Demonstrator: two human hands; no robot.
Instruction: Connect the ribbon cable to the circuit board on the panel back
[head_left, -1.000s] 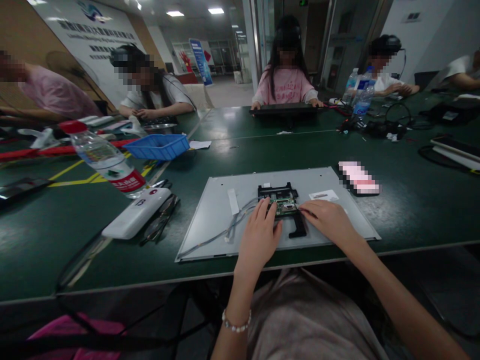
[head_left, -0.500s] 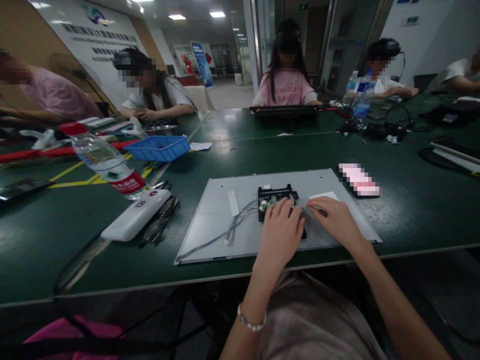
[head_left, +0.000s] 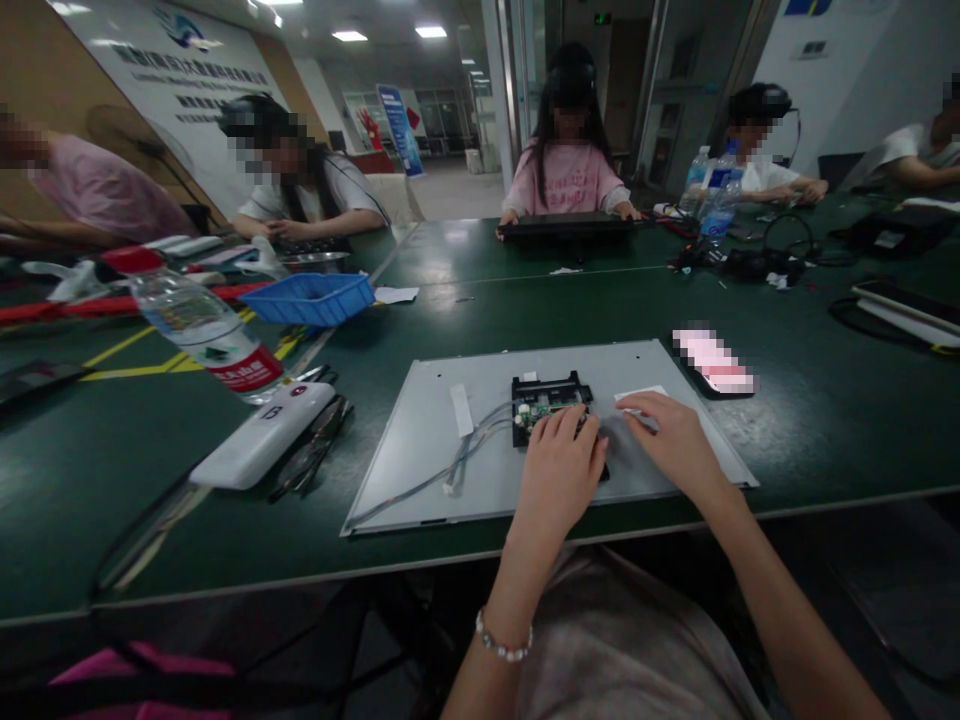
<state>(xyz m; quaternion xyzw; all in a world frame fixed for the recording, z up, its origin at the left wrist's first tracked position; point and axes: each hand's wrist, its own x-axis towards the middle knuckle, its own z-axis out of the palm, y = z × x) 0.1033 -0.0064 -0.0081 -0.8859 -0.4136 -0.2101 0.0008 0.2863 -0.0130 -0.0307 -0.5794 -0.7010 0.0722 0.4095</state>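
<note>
My left hand (head_left: 564,465) is draped over the right part of a green circuit board (head_left: 534,412), fingers arched and slightly apart, thumb away from them. The board sits in a black plastic bracket (head_left: 551,385) on a flat silvery display panel (head_left: 420,440). My right hand (head_left: 675,440) is just right of the bracket, over a white label (head_left: 637,393). Its thumb and forefinger are drawn together in a pinch; whatever is between them is too small to make out. Thin grey cables (head_left: 472,450) run from the board leftward across the panel.
Left of the panel are a white power bank (head_left: 262,435), folded glasses (head_left: 311,450), a tilted water bottle (head_left: 210,325) and a blue tray (head_left: 307,300). A phone (head_left: 712,362) lies beyond the panel's right corner. Several people sit around the green table (head_left: 480,315).
My left hand has slid right across the board, covering its right part. My right hand has come away from the bracket's edge, slightly to the right. Both barely moved in the last half second.
</note>
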